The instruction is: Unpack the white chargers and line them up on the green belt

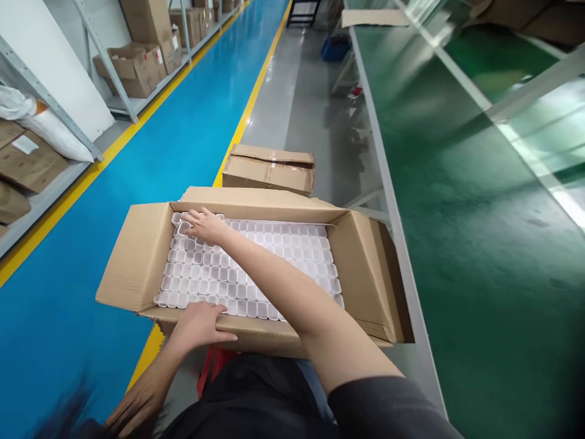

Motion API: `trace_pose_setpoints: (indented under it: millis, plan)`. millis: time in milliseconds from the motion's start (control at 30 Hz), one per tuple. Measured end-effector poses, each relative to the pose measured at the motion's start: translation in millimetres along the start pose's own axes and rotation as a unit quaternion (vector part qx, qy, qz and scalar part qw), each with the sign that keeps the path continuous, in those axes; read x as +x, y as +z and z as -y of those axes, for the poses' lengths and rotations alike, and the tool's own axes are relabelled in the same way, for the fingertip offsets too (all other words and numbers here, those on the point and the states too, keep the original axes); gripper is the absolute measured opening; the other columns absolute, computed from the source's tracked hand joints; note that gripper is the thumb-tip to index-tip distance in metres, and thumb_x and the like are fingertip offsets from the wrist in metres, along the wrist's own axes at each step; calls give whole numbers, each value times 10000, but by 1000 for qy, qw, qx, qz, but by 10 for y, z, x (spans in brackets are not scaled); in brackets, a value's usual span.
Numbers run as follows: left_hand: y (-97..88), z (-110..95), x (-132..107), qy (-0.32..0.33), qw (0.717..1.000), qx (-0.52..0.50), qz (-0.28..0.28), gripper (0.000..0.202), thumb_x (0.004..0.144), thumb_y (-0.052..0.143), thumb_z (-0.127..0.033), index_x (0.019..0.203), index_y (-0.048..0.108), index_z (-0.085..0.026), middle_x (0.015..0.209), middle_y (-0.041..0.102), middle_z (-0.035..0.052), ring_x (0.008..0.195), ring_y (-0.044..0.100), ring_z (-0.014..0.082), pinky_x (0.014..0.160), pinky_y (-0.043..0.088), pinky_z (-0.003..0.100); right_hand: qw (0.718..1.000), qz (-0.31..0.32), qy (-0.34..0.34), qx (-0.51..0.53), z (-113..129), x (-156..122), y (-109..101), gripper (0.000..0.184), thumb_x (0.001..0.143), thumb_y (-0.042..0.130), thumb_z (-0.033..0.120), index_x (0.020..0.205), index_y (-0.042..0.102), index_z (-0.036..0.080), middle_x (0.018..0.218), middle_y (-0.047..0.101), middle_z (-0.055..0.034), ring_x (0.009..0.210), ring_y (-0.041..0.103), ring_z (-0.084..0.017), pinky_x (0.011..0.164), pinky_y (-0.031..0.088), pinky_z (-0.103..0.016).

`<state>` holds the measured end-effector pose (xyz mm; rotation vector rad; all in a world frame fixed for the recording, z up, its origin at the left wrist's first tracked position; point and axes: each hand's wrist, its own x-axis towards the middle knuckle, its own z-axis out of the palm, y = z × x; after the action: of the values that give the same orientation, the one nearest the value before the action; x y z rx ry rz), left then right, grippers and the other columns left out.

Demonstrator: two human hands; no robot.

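In front of me stands an open cardboard box (150,256), its side flaps folded outward. Tight rows of small translucent plastic cups (223,274) fill it, with their square, rounded mouths facing up. My right hand (208,227) reaches across the box to the far left corner. Its fingers are spread over the cups there, and a few of these sit a little raised or uneven. My left hand (198,324) rests on the near rim at the left, thumb and forefinger apart, fingertips beside the front row of cups. My right forearm hides part of the middle rows.
A closed cardboard carton (269,174) sits on the floor beyond the box. At the right runs a long green-topped workbench (411,152). Metal shelving (107,61) with cartons lines the left side, past a blue walkway (183,122). Further off is a blue bin (335,49).
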<state>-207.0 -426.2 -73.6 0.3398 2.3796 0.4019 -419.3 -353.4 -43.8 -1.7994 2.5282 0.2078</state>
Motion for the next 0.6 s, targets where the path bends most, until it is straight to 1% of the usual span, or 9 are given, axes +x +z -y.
trace_pose_setpoints:
  millis: [67,167,200,267,367,433,500,567,600]
  plan:
    - [23,16,8,-3,1000,-10,-7,720,759,575,-735,1276,635,-238,1190,696,136,1096,627,387,882,470,465,1000,2,-11,2,-22,249,69,477,885,563,68,1305,605,290,1570,338,-55,1442,272,-330,1117,280,-573]
    - [39,27,31,-2,1000,-17,-6,708,759,588,-727,1273,634,-242,1214,685,125,1126,610,380,899,466,466,1000,-6,-9,0,-9,442,193,443,927,490,65,1282,621,294,1566,357,-20,1466,239,-308,1163,191,-602]
    - [40,27,40,-1,1000,-17,-3,705,761,588,-724,1275,633,-244,1212,686,122,1132,607,376,906,464,463,1000,-12,0,-1,-7,467,230,437,938,464,66,1290,615,276,1572,346,-28,1469,231,-311,1166,181,-607]
    - [38,18,53,2,1000,-17,-1,704,766,586,-724,1280,630,-246,1209,687,117,1140,602,369,917,462,458,999,-24,22,-2,-19,481,282,447,950,425,62,1340,575,220,1586,310,-78,1463,235,-329,1163,186,-614]
    - [26,2,36,5,1000,-23,-6,718,768,589,-725,1297,620,-242,1247,671,112,1155,595,360,940,459,460,999,-30,30,5,-76,442,276,502,944,438,50,1425,493,182,1568,331,-136,1432,298,-327,1162,213,-582]
    - [-8,13,2,13,999,-36,-3,743,769,588,-729,1331,598,-242,1315,636,109,1196,575,359,979,444,466,998,-44,32,17,-121,353,220,565,925,452,23,1458,451,210,1551,363,-134,1427,310,-306,1161,229,-565]
    - [-92,66,-16,52,996,-75,17,738,792,570,-720,1371,564,-262,1394,586,82,1266,536,333,1042,415,439,994,-76,56,57,-160,159,151,597,899,447,-13,1450,458,216,1526,404,-131,1416,333,-286,1146,282,-532]
    - [-245,172,33,83,990,-108,28,647,857,500,-686,1364,569,-290,1419,571,36,1291,528,273,1068,405,367,982,-103,102,119,-188,-172,97,621,863,435,-52,1425,490,207,1480,465,-128,1372,402,-271,1092,378,-479]
    - [-345,245,95,82,990,-111,23,590,894,458,-654,1338,590,-290,1407,582,24,1279,539,249,1059,411,335,974,-107,129,151,-198,-386,80,630,847,429,-65,1410,509,206,1450,500,-121,1333,450,-262,1056,423,-450]
